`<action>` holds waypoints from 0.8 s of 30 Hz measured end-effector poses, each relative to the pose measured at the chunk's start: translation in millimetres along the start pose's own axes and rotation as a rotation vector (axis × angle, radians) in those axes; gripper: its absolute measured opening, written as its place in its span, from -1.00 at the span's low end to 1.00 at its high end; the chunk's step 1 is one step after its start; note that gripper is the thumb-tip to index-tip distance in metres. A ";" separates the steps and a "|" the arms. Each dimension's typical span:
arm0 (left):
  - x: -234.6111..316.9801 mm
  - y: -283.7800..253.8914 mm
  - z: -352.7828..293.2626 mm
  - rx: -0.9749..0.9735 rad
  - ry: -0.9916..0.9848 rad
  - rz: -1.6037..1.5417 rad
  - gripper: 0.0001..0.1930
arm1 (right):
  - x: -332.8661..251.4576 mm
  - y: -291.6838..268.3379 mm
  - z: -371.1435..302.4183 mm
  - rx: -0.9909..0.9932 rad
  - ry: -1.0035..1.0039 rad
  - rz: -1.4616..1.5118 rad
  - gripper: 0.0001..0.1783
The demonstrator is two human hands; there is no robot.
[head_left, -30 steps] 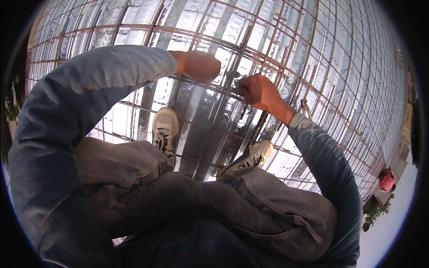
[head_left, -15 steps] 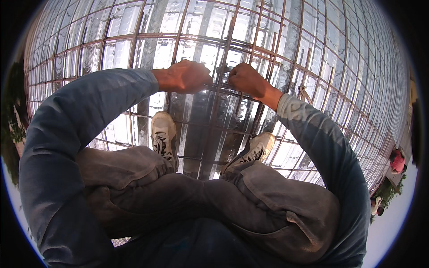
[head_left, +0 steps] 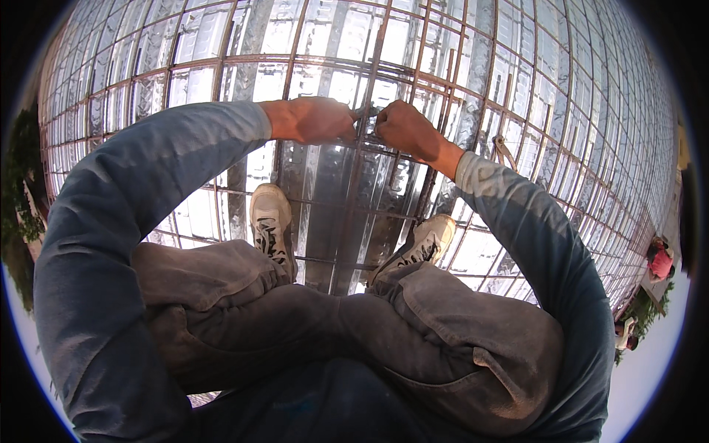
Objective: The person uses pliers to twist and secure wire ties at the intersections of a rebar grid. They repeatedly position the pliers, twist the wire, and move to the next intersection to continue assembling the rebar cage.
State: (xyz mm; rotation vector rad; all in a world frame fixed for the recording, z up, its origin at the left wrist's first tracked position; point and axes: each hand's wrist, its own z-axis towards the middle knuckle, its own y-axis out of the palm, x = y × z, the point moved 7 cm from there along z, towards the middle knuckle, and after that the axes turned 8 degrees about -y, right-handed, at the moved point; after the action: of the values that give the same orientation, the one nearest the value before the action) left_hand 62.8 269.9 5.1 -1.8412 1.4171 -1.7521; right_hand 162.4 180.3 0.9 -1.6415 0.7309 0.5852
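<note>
My left hand point(head_left: 314, 120) is closed, its fingertips close against a rusty steel reinforcing bar point(head_left: 381, 37) that runs away from me. On the other side of that bar my right hand point(head_left: 408, 131) is closed too, thumb and forefinger pinched near a bar crossing. Whatever lies between the fingers of either hand is too small or hidden to make out. The bars form a tied grid over shiny ribbed metal decking point(head_left: 196, 87). A pair of pincers point(head_left: 504, 151) rests on the grid to the right of my right wrist.
My shoes, left point(head_left: 271, 221) and right point(head_left: 421, 247), stand on the grid below my hands. Bars spread out on all sides. At the far right edge another person in a red top point(head_left: 659, 262) is bent low, with a second person point(head_left: 626, 334) below. Greenery point(head_left: 22, 199) borders the left.
My left hand has shifted right, closer to the bar and to my right hand. The right hand has hardly moved and stays pinched.
</note>
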 end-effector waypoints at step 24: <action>21.9 -4.3 4.6 0.121 -0.292 -0.206 -0.87 | -21.3 -13.2 -4.5 -0.101 -0.034 -0.282 -0.80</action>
State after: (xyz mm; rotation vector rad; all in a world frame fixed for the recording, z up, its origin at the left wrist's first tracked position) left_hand 64.8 253.8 21.0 -2.1328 1.0232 -1.5341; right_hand 157.6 180.5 25.9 -1.7856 0.4397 0.4512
